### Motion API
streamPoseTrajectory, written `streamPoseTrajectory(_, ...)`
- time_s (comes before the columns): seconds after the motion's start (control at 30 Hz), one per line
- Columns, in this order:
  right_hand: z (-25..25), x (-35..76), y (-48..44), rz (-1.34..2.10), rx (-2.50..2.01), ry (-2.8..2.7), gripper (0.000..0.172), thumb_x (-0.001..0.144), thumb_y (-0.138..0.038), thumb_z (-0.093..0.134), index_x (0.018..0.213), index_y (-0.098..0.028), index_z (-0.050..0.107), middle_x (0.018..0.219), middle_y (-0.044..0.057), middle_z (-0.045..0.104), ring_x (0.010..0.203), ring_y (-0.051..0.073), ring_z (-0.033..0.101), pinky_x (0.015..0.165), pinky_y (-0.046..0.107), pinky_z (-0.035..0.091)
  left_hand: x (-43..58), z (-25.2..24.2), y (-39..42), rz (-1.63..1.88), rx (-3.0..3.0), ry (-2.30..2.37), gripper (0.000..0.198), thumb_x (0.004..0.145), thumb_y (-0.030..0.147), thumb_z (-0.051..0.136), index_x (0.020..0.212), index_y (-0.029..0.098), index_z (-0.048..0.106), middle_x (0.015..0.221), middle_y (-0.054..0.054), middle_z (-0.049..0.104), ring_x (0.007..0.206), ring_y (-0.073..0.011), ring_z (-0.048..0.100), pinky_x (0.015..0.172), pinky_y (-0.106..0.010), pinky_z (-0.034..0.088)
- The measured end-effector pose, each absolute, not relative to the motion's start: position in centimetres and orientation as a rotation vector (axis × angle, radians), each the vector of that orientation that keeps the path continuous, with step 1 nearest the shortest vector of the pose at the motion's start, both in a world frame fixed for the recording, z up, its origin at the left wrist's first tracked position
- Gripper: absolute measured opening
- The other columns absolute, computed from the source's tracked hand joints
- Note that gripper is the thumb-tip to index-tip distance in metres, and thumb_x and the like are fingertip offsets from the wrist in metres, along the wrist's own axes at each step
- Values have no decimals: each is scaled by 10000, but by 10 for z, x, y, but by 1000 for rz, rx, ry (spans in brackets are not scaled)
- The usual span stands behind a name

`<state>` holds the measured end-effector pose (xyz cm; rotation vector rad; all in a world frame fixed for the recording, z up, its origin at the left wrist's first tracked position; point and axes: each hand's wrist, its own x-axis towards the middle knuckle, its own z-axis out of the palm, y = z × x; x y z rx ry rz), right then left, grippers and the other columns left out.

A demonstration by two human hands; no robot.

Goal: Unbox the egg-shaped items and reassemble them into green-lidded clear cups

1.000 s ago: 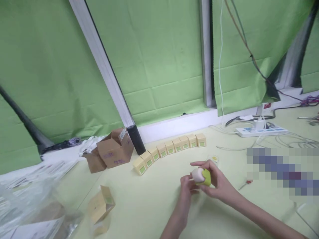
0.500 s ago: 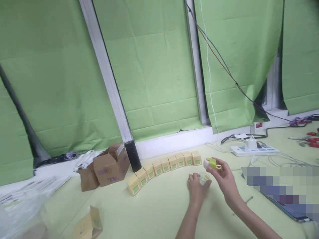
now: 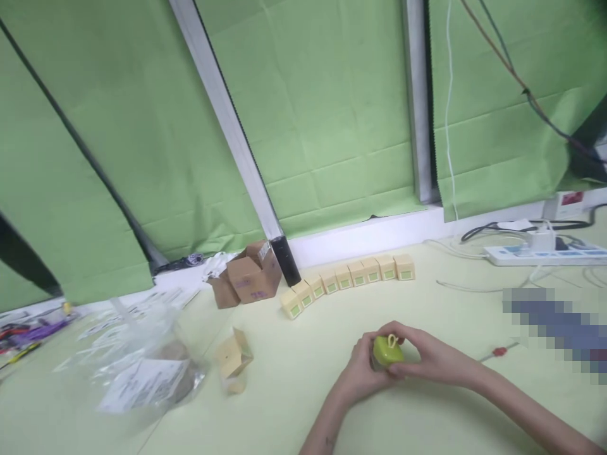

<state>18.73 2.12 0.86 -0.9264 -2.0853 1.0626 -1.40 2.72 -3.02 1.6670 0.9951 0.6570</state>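
Between my hands is a small yellow-green object with a yellow loop (image 3: 387, 350) on top. My right hand (image 3: 417, 354) grips it from the right, thumb in front and fingers behind. My left hand (image 3: 364, 370) curls around its left side, where a sliver of a clear container shows beside the green part. Most of that container is hidden by my fingers, so I cannot tell how far the green object sits in it. Beyond my hands a curved row of several small yellow boxes (image 3: 359, 273) with green labels stands on the table.
An opened small box (image 3: 234, 355) lies left of my hands, near a clear plastic bag (image 3: 142, 360). Behind are a brown carton (image 3: 253, 278) and a black cylinder (image 3: 285, 260). A white power strip (image 3: 516, 254) with cables and a red-handled screwdriver (image 3: 499, 352) are at right.
My right hand has brought the green object down to the clear container in my left hand, and the two hands now meet. The view has turned left and down.
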Motion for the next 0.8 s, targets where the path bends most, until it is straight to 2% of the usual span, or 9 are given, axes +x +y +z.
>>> streamPoseTrajectory(0.13,1,182,19,1005,-1019,-2160,413,763,-310,638,1167,-286,554,1200,27,605,1094,252,534,957,390,394,-8,-43,24,797,1607,974,749,635,219,737,1199,215,246,1155,-94,562,1021,-207,526,867,-342,416)
streamPoseTrajectory(0.23,0,179,19,962,-1044,-2170,424,759,-303,637,1175,-281,561,1225,42,593,1122,263,516,967,401,382,-10,-47,26,802,1610,1012,751,634,219,733,1199,221,238,1145,-92,568,1017,-210,519,869,-352,411)
streamPoseTrajectory(0.37,-1,176,20,901,-1042,-2162,386,733,-252,638,1117,-284,608,1126,48,622,1078,263,535,938,390,403,-11,-46,25,778,1615,1037,770,632,263,738,1220,217,242,1188,-114,548,1074,-240,498,904,-382,392)
streamPoseTrajectory(0.47,-8,175,22,956,-1051,-2134,341,726,-259,635,1065,-300,630,1074,35,633,1016,271,559,877,388,437,-14,-37,20,688,1633,1050,993,544,340,806,1305,228,177,1300,-143,468,1169,-283,452,964,-421,358)
streamPoseTrajectory(0.57,-21,173,26,1033,-1103,-2043,330,706,-309,656,1035,-296,628,986,22,651,843,253,601,738,358,479,-28,-19,12,549,1718,1116,1248,438,432,845,1386,253,54,1439,-156,294,1305,-324,308,1020,-448,306)
streamPoseTrajectory(0.63,-30,172,29,1062,-1137,-1977,329,685,-329,677,1009,-290,633,934,10,657,791,239,606,684,330,485,-49,-3,9,589,1813,1317,1116,549,507,770,1396,250,91,1459,-135,273,1330,-286,278,1036,-405,291)
streamPoseTrajectory(0.7,-36,171,32,1045,-1145,-1968,328,670,-339,693,991,-294,644,931,6,663,818,241,611,680,314,491,-81,16,11,673,1877,1753,771,730,522,610,1355,253,248,1439,-98,334,1327,-238,289,1054,-360,255)
streamPoseTrajectory(0.73,-37,171,32,1026,-1146,-1983,323,669,-344,695,986,-299,651,938,5,667,838,245,613,687,313,492,-100,25,14,636,1823,2133,627,754,516,577,1289,274,357,1404,-71,396,1328,-237,290,1070,-368,215)
streamPoseTrajectory(0.8,-37,171,32,973,-1158,-2007,308,661,-350,699,965,-311,666,950,9,674,867,259,614,721,329,486,-142,39,20,615,1603,2463,574,776,416,562,1252,145,390,1409,-206,350,1355,-355,188,1064,-512,110)
